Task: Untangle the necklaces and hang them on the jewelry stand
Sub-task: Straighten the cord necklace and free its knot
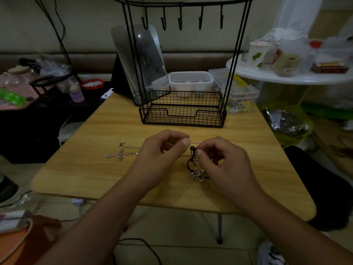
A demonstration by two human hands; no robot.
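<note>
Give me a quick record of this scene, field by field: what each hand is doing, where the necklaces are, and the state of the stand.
left hand: left hand pinches a thin silver chain
right hand: right hand pinches the dark cord near its knot
flower pendant: flower pendant hangs on the dark cord, at the wooden table
cross pendant: cross pendant lies flat on the table, left of the hands
jewelry stand: jewelry stand upright behind the hands, wire basket base
hooks: hooks all bare, nothing hung yet

One head-worn view looks forward and down, close over the table (pixel 91 169); wide-angle.
</note>
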